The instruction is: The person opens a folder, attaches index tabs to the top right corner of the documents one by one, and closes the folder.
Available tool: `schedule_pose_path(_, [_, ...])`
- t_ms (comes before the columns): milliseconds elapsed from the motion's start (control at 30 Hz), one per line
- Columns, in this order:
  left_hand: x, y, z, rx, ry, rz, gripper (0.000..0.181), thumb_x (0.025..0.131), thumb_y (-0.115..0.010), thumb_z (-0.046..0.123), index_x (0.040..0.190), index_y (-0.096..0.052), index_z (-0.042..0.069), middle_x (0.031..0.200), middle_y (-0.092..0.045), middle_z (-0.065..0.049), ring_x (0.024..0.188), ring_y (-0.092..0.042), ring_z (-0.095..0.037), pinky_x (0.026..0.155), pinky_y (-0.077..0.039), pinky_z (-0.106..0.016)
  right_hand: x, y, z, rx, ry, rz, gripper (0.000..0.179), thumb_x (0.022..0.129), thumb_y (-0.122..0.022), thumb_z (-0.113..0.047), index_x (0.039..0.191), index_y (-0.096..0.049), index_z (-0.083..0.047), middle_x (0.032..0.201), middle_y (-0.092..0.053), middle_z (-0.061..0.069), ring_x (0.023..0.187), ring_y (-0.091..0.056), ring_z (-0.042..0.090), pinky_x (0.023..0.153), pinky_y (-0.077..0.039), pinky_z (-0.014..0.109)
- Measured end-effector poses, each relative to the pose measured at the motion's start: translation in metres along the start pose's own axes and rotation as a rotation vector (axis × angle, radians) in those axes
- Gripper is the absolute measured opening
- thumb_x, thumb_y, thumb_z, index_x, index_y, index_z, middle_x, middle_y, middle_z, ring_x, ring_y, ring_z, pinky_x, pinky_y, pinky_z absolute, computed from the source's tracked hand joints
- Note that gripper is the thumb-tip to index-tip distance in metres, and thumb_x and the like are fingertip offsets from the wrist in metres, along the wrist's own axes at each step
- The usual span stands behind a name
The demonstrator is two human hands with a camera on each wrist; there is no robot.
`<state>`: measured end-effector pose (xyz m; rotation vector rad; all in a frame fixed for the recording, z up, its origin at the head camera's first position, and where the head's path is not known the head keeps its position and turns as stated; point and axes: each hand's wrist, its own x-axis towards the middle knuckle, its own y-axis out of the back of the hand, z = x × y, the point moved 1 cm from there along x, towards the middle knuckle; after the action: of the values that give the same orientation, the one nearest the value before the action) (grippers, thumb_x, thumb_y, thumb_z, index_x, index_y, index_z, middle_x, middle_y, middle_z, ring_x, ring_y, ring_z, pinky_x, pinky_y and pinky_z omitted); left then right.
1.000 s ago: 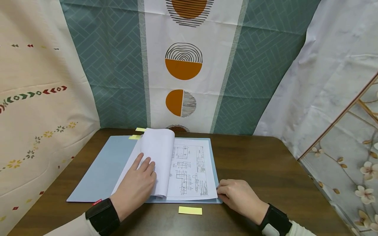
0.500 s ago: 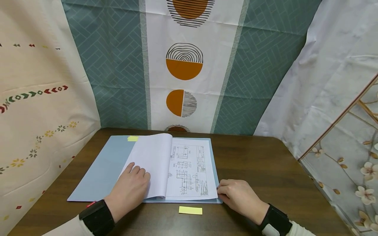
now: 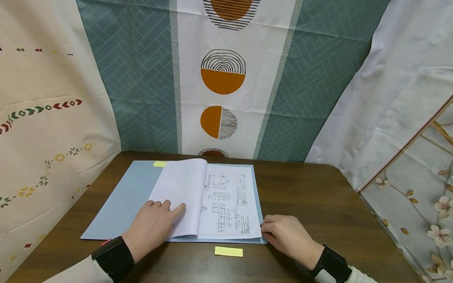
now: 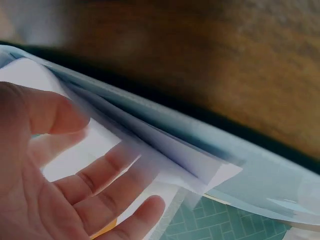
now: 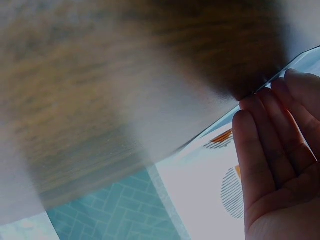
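An open pale blue folder (image 3: 116, 204) lies on the table in the head view, holding a stack of white paper. At its right is a sheet with technical line drawings (image 3: 226, 204). A turned page (image 3: 182, 181) lies over to the left, blank side up, curving at the fold. My left hand (image 3: 152, 222) rests on that page's lower left, fingers loosely extended and thumb toward the fold. My right hand (image 3: 288, 236) touches the folder's lower right corner; in the right wrist view its slightly bent fingertips (image 5: 245, 117) meet the edge.
A yellow sticky note (image 3: 228, 251) lies on the brown table (image 3: 301, 188) in front of the folder. Another yellow tab (image 3: 159, 164) shows at the folder's top. Patterned cloths (image 3: 145, 78) hang behind and at both sides.
The turned page has gone down flatter to the left, and one yellow tab has dropped from sight. My left hand has slid left and down along it. The right hand has stayed put.
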<state>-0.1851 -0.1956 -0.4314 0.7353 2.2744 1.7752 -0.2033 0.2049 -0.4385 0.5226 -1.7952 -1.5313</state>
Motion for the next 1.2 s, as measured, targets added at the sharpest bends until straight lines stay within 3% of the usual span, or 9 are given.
schedule_pose_path(300, [0.001,0.000,0.000,0.020,-0.019,-0.014,0.039,0.084,-0.095,0.019,0.111,-0.069,0.010,0.087,-0.063,-0.012,0.072,-0.057,-0.027,0.068,-0.056,-0.044,-0.001,0.000,0.001,-0.001,0.007,0.002,0.016,0.086,-0.096,-0.013,0.097,-0.088,-0.021,0.097,-0.077,-0.009,0.078,-0.063,0.004,0.077,-0.062,0.029])
schedule_pose_path(567, [0.012,0.010,0.005,0.063,-0.035,0.084,0.035,0.083,-0.097,0.017,0.103,-0.072,0.005,0.086,-0.065,-0.013,0.071,-0.058,-0.026,0.065,-0.056,-0.040,0.000,0.000,0.000,0.008,0.015,0.009,0.017,0.085,-0.097,-0.011,0.096,-0.087,-0.021,0.096,-0.076,-0.010,0.078,-0.062,0.003,0.075,-0.061,0.027])
schedule_pose_path(767, [0.018,0.019,0.014,0.066,-0.072,0.122,0.040,0.080,-0.100,0.016,0.105,-0.071,0.004,0.086,-0.065,-0.012,0.075,-0.058,-0.025,0.068,-0.056,-0.038,0.001,0.001,-0.001,0.023,-0.012,0.014,0.020,0.083,-0.099,-0.012,0.093,-0.084,-0.021,0.091,-0.072,-0.012,0.073,-0.056,0.001,0.069,-0.055,0.023])
schedule_pose_path(900, [0.021,0.022,0.028,0.012,-0.121,0.201,0.035,0.083,-0.097,0.015,0.105,-0.071,0.006,0.087,-0.064,-0.008,0.077,-0.058,-0.024,0.069,-0.055,-0.037,0.001,0.001,-0.001,0.030,-0.038,0.004,0.022,0.084,-0.099,-0.012,0.092,-0.081,-0.022,0.090,-0.070,-0.013,0.072,-0.054,0.001,0.068,-0.053,0.022])
schedule_pose_path(1067, [0.022,0.022,0.055,-0.123,-0.224,0.302,0.019,0.090,-0.089,0.018,0.099,-0.074,0.011,0.088,-0.065,-0.002,0.078,-0.056,-0.019,0.066,-0.050,-0.030,0.001,0.000,0.000,0.027,-0.047,-0.007,0.021,0.086,-0.097,-0.013,0.100,-0.082,-0.020,0.093,-0.072,-0.012,0.074,-0.056,0.000,0.070,-0.056,0.024])
schedule_pose_path(1200, [0.020,0.025,0.074,-0.227,-0.284,0.273,0.014,0.095,-0.086,0.023,0.099,-0.077,0.014,0.093,-0.066,0.001,0.083,-0.054,-0.016,0.071,-0.051,-0.026,0.000,-0.001,0.000,0.022,-0.029,-0.006,0.020,0.086,-0.096,-0.013,0.101,-0.085,-0.019,0.093,-0.072,-0.011,0.075,-0.058,0.000,0.071,-0.058,0.026])
